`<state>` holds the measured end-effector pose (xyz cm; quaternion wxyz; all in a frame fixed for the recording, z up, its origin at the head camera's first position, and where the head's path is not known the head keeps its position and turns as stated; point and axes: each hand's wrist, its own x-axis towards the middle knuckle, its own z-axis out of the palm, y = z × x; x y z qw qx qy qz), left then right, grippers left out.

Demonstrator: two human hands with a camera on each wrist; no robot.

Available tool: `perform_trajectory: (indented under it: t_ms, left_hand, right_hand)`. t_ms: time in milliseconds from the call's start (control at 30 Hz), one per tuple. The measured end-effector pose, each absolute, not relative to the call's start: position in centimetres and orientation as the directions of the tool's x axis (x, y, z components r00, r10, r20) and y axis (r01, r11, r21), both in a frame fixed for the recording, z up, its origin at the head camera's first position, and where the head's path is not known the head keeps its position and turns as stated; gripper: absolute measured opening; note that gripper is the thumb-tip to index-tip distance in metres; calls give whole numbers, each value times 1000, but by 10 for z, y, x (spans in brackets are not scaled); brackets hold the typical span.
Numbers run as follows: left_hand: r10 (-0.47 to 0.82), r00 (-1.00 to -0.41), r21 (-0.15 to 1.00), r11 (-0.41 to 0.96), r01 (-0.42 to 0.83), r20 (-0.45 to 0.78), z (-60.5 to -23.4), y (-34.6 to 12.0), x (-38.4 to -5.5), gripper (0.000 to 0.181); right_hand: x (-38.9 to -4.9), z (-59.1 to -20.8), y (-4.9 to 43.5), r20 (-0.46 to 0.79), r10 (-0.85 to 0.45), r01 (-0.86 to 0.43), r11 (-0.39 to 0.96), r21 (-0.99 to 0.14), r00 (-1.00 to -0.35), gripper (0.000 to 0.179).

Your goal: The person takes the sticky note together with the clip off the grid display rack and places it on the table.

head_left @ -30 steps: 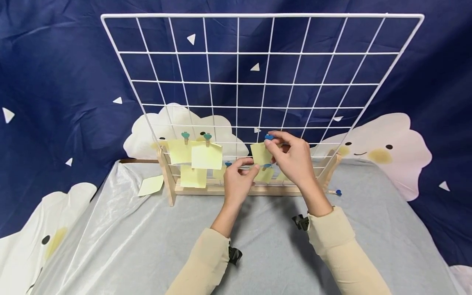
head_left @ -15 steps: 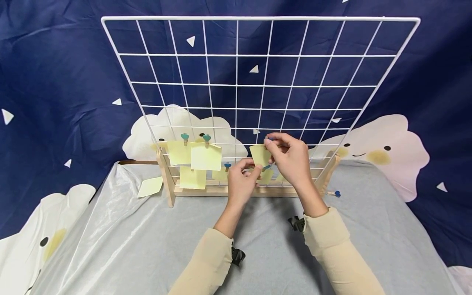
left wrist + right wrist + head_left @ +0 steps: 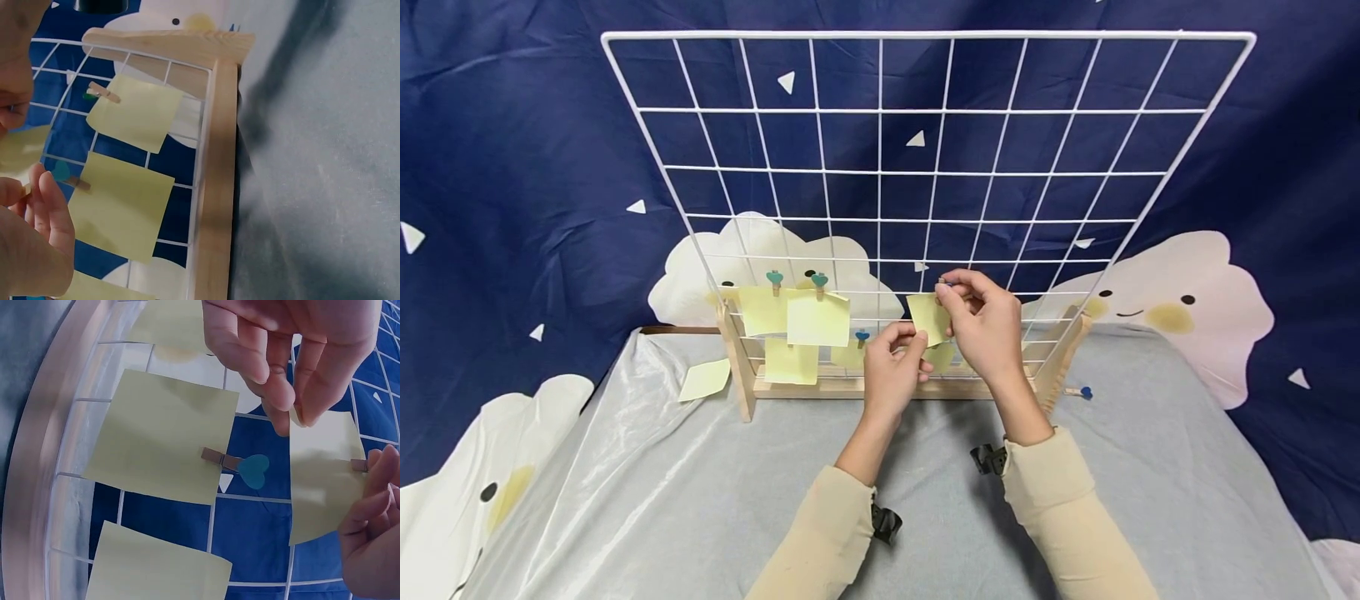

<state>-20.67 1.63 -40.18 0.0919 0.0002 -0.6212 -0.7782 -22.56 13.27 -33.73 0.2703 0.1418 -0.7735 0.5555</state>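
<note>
Fingertips of the right hand (image 3: 988,321) are together, pinching a small wooden clip (image 3: 359,465) that shows a trace of blue between them. Finger and thumb of the left hand (image 3: 891,371) are likewise together, gripping the lower-left corner of a square yellow paper note (image 3: 928,315).

The held note stands between the hands, before the grid — below the right fingertips and to the right of the left ones. Being nearly square, it has no clear long axis; the clip's axis runs up and down, across the note's top edge. The right hand is nearer that edge, the left hand nearer the bottom corner. Whether the clip also bites a wire cannot be told.

Around them is a white wire grid (image 3: 880,172) in a pale wooden stand (image 3: 820,390). To the left hang two upper yellow notes (image 3: 818,321) under teal heart-topped clips (image 3: 775,280); other notes hang lower. On the grey cloth (image 3: 722,500) lie a loose yellow note (image 3: 705,379), left, and a loose blue-heart clip (image 3: 1080,392), right.

No brand, label or writing can be read.
</note>
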Motion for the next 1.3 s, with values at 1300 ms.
perform_trajectory:
  t_ms: [1300]
  left_hand:
    - [-92,-987,981,-136,142,131,-414,-20,-189,17]
  right_hand:
    - [-223,-346,121,593,180,-576,142,-805,-785,3]
